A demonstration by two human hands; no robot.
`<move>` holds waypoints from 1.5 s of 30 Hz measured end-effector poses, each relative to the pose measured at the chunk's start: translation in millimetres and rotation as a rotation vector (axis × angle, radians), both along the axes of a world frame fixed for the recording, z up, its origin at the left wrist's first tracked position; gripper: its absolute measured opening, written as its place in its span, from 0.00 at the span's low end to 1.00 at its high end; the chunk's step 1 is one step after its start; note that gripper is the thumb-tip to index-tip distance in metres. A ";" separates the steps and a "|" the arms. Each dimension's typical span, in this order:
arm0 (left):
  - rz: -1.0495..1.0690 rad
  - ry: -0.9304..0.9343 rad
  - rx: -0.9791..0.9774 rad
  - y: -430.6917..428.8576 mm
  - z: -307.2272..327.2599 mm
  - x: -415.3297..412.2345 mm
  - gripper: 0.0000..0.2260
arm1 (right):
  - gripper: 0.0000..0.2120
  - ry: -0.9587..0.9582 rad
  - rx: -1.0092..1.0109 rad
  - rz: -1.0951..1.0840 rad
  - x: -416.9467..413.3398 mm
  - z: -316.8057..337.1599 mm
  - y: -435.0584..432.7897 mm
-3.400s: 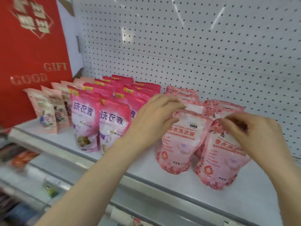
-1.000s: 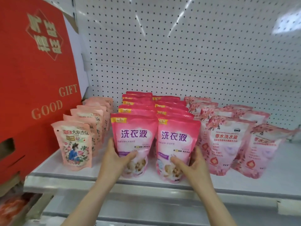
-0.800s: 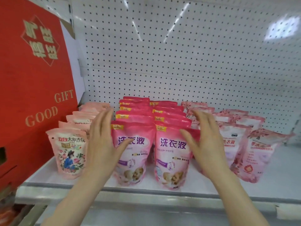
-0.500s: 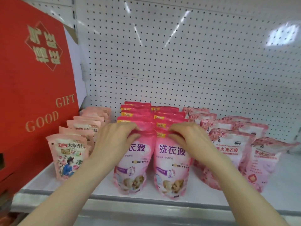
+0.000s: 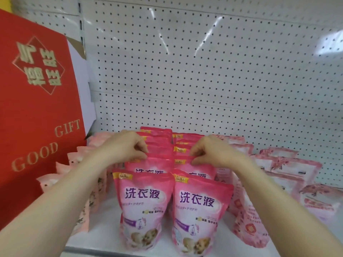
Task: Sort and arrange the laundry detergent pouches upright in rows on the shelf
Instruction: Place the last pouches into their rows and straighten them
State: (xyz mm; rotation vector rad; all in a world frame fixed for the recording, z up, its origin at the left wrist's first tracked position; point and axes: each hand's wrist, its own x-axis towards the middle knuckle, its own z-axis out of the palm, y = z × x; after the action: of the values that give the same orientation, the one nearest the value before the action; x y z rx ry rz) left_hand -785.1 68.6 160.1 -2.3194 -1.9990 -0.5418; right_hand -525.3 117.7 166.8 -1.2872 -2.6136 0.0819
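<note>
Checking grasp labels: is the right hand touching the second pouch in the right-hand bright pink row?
Touching. The head view shows the right hand pinching the top edge of that second pouch between thumb and fingers.

Box [image 5: 37,115]: GOOD GIFT; pouches [image 5: 143,206]: probably NEW

One head-worn wide-angle view faces the shelf [image 5: 104,236] head-on, tilted slightly down, from arm's reach. The arms enter from the bottom corners, and the left hand [image 5: 126,145] and right hand [image 5: 209,151] sit mid-frame over the pouches [image 5: 146,201]. The pegboard [image 5: 204,71] fills the upper half, and a red box [image 5: 37,108] edges the left.
</note>
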 end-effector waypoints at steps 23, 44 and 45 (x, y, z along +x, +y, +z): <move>-0.155 -0.189 0.120 8.7 -18.9 -16.5 0.06 | 0.07 -0.043 -0.078 -0.104 1.7 3.5 4.8; -0.177 -0.347 0.006 11.7 -23.0 -15.6 0.09 | 0.12 0.001 0.047 -0.263 -18.7 4.9 95.2; -0.170 -0.343 0.007 10.4 -22.8 -15.5 0.08 | 0.11 -0.066 0.030 -0.277 -21.8 -0.3 100.0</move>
State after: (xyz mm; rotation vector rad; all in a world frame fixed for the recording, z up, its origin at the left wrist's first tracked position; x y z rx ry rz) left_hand -800.6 79.0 137.3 -2.5528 -1.9224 -1.0174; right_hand -547.1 217.7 166.5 -1.6525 -2.4497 -0.0466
